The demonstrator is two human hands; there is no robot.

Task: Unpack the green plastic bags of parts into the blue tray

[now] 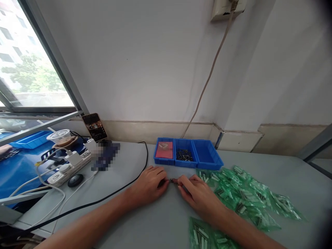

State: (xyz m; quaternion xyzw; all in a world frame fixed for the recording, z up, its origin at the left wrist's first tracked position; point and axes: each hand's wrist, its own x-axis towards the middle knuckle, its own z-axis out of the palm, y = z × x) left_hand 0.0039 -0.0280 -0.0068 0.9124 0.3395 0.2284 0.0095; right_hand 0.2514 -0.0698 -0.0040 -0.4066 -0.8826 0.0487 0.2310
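Observation:
My left hand [151,183] rests on the grey table with its fingers curled and closed at a small metal piece. From the other side, my right hand [198,194] pinches the same small metal piece [172,180] between thumb and fingertips. The piece is short and dark, and its exact kind is too small to tell. Just beyond the hands stand joined blue bins: the left bin [155,160] has a pink card and a small clear bag in it, the middle bin [185,164] holds many small metal parts like screws, and the right bin [207,152] shows its bare blue floor.
Green plastic bags [243,193] with metal and white pieces lie around my right forearm. A black cable [103,198] runs across the table under my left arm. At left are a power strip [70,167], a black mouse [75,180] and a propped phone [94,127].

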